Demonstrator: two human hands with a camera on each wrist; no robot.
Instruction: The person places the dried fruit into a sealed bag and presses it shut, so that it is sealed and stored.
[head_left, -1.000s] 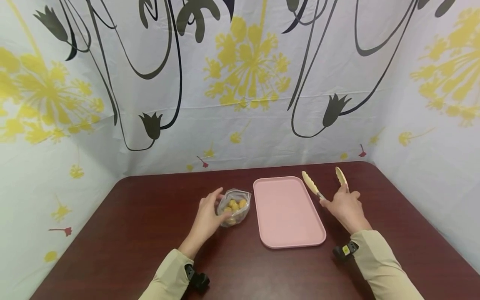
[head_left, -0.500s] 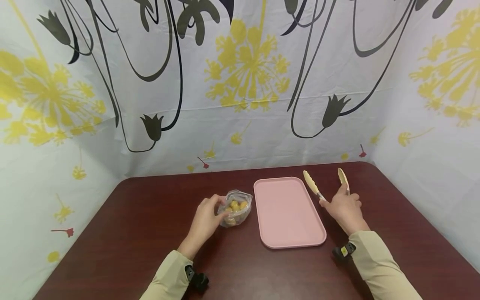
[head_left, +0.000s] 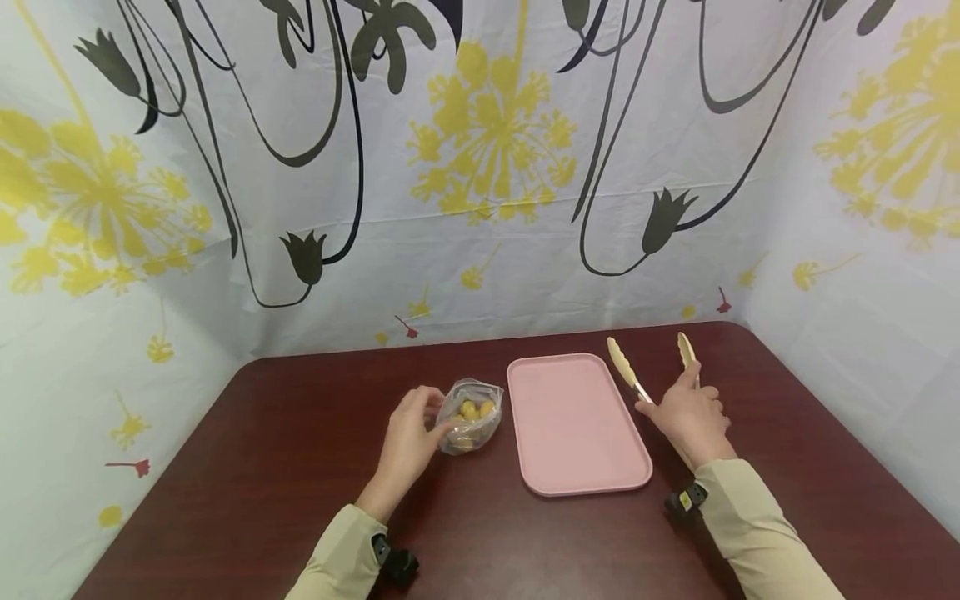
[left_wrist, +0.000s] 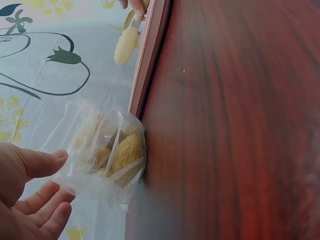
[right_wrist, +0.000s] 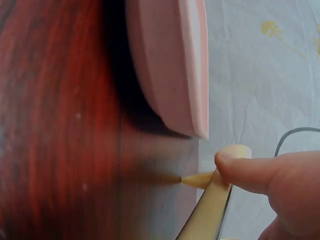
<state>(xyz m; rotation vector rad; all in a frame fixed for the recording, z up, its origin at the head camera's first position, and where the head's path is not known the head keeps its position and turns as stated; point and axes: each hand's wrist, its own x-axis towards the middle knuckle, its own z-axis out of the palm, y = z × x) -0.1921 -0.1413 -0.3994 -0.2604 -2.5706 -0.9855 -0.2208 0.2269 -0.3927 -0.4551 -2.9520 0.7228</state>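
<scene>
My left hand [head_left: 408,437] is at the left side of a clear plastic bag [head_left: 483,432] with its mouth open upward. Several yellow-brown, roundish pieces [head_left: 470,411] lie inside; their kind cannot be told. In the left wrist view, the thumb and fingers [left_wrist: 41,162] meet the bag's loose plastic [left_wrist: 107,187] with a gap between them. My right hand [head_left: 690,417] grips a pair of tongs [head_left: 624,364] with cream scalloped tips, spread apart and pointing away. In the right wrist view, the thumb lies on one arm of the tongs [right_wrist: 207,210]. The palm hides the rest.
A pink rectangular tray [head_left: 577,425] lies between the bag and the tongs, close to the bag's right side. Everything stands on a dark red-brown table [head_left: 300,467]. A patterned cloth [head_left: 487,283] hangs behind and along both sides.
My left fingers came in closer to the bag's left side, then shifted slightly. The right hand and the tongs have barely moved. Bag and tray stay in place.
</scene>
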